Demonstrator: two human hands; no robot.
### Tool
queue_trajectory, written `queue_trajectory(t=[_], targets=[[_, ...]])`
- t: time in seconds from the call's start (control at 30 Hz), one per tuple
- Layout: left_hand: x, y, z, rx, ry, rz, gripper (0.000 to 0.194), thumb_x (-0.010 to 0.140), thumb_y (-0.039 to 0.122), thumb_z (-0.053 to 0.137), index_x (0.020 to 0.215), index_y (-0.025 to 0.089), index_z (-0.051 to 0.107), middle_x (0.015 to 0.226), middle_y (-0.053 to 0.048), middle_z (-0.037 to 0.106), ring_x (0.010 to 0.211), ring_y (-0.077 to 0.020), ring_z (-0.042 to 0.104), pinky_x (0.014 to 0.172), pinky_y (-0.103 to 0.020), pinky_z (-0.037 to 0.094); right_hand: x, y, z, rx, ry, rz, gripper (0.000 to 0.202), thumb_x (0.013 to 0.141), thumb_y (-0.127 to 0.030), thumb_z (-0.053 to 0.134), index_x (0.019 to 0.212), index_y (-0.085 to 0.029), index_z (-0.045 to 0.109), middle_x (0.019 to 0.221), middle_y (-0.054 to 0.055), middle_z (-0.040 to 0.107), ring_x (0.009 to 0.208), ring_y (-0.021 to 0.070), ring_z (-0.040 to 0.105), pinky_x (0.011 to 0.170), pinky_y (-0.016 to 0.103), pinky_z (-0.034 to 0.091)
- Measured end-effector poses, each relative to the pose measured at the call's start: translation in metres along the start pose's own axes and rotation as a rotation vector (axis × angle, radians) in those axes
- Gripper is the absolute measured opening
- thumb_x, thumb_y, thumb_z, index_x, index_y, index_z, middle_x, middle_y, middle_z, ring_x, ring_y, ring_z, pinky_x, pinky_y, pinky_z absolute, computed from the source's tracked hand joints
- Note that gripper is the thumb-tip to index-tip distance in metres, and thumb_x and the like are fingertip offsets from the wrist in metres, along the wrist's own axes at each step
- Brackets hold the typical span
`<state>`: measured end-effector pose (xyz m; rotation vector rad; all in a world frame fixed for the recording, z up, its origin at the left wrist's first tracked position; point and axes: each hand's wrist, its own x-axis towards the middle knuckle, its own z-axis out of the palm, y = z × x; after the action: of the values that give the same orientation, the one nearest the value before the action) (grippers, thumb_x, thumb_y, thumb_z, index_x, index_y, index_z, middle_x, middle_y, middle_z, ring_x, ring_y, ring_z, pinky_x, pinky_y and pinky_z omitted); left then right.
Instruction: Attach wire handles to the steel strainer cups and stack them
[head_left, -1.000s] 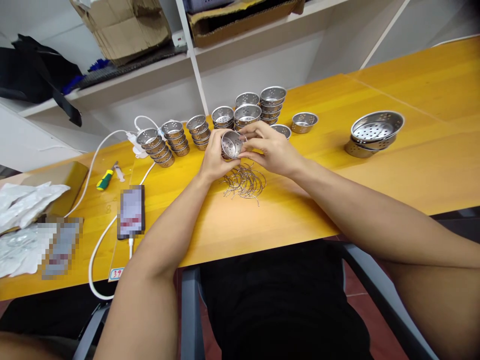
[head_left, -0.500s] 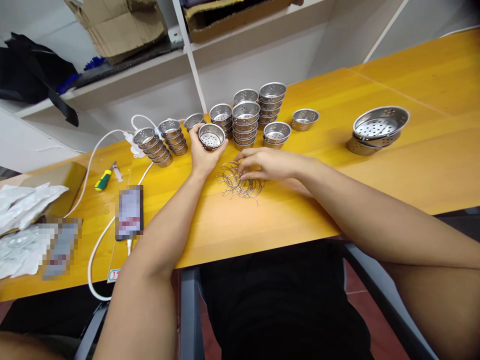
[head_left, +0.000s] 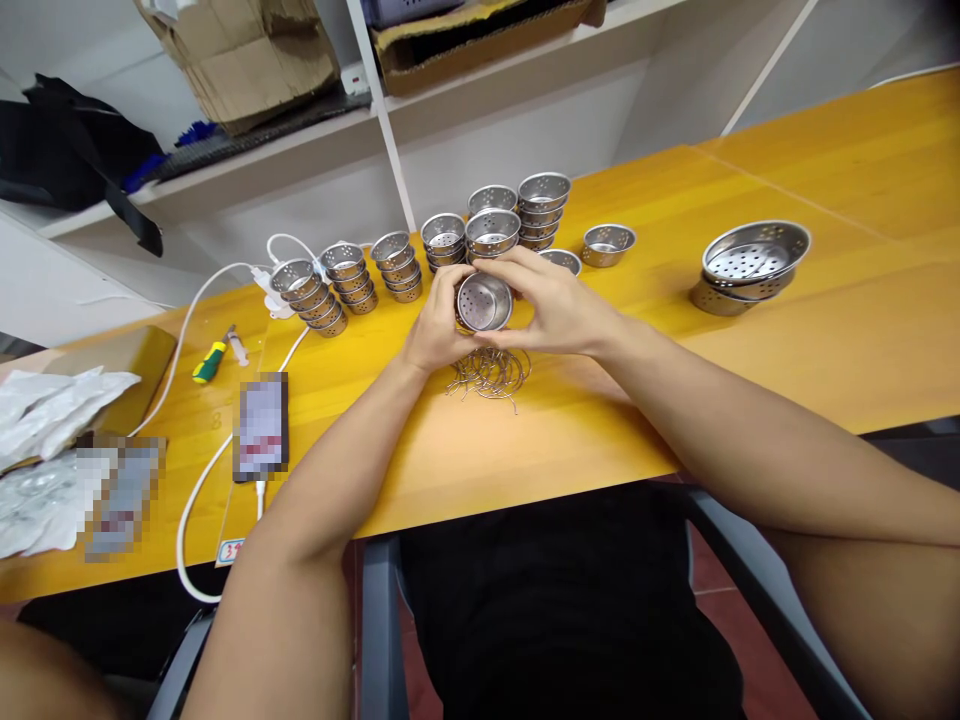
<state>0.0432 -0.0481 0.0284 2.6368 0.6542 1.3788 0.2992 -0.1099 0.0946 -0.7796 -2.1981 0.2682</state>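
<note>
A small perforated metal cup (head_left: 485,302) is held between both hands, its opening tilted toward the camera. My left hand (head_left: 437,325) grips its left side. My right hand (head_left: 555,303) curls round its right side, fingers at the top rim and thumb below. Just under the cup, a tangle of thin bent wires (head_left: 491,372) lies on the table (head_left: 525,450). Behind the hands stand stacks of similar cups, among them a left stack (head_left: 307,295), a middle stack (head_left: 397,265) and a back stack (head_left: 541,205).
A single cup (head_left: 607,245) and larger oval baskets (head_left: 754,262) stand to the right. On the left are a phone (head_left: 261,425) with a white cable, a green-yellow screwdriver (head_left: 210,362) and plastic bags (head_left: 64,400). A shelf (head_left: 315,140) runs behind.
My left hand has moved right with the cup, over the wires. My right hand has risen from the wires and taken hold of the cup's right side. The cup has tilted.
</note>
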Motion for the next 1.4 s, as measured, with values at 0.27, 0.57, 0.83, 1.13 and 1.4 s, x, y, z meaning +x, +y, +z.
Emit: queue_trajectory(t=[0.27, 0.57, 0.83, 1.13, 1.4], targets=[[-0.011, -0.022, -0.001, 0.026, 0.078, -0.157, 0.11, 0.103, 0.097, 0.071, 0.187, 0.042, 0.027, 0.17, -0.017, 0.055, 0.141, -0.0387, 0.076, 0.12, -0.065, 0.068, -0.01, 0.06, -0.066, -0.106, 0.243, 0.242, 0.07, 0.109, -0.081, 0.082, 0.155, -0.028, 0.078, 0.13, 0.02, 0.08, 0.12, 0.0403, 0.07, 0.106, 0.06, 0.063], [-0.01, -0.021, -0.003, 0.024, 0.044, -0.169, 0.073, 0.117, 0.077, 0.057, 0.176, 0.035, 0.042, 0.157, -0.016, 0.064, 0.129, -0.0326, 0.076, 0.112, -0.059, 0.07, -0.018, 0.119, -0.06, -0.183, 0.065, 0.301, 0.069, 0.092, -0.075, 0.101, 0.132, -0.02, 0.09, 0.109, 0.017, 0.083, 0.098, 0.0377, 0.077, 0.09, 0.059, 0.069], [-0.008, -0.019, -0.003, 0.042, 0.037, -0.16, 0.057, 0.113, 0.052, 0.064, 0.166, 0.032, 0.051, 0.156, -0.016, 0.065, 0.124, -0.0308, 0.077, 0.106, -0.054, 0.071, -0.022, 0.139, -0.06, -0.12, 0.046, 0.266, 0.067, 0.087, -0.064, 0.112, 0.128, -0.015, 0.091, 0.1, 0.013, 0.078, 0.086, 0.0228, 0.062, 0.082, 0.043, 0.055], [-0.007, -0.013, -0.007, 0.073, 0.031, -0.085, 0.05, 0.12, 0.046, 0.06, 0.165, 0.029, 0.048, 0.153, -0.015, 0.065, 0.123, -0.0269, 0.076, 0.105, -0.047, 0.069, -0.02, 0.097, -0.058, -0.105, 0.045, 0.474, 0.095, 0.102, -0.091, 0.086, 0.169, -0.026, 0.076, 0.162, 0.024, 0.071, 0.132, 0.0432, 0.077, 0.119, 0.059, 0.065], [-0.006, -0.011, -0.006, 0.082, 0.051, -0.07, 0.05, 0.116, 0.037, 0.065, 0.163, 0.029, 0.051, 0.153, -0.014, 0.066, 0.119, -0.0252, 0.077, 0.1, -0.044, 0.072, -0.014, 0.108, -0.045, -0.02, 0.044, 0.409, 0.076, 0.096, -0.089, 0.089, 0.146, -0.031, 0.089, 0.15, 0.019, 0.085, 0.138, 0.0498, 0.078, 0.125, 0.075, 0.063]])
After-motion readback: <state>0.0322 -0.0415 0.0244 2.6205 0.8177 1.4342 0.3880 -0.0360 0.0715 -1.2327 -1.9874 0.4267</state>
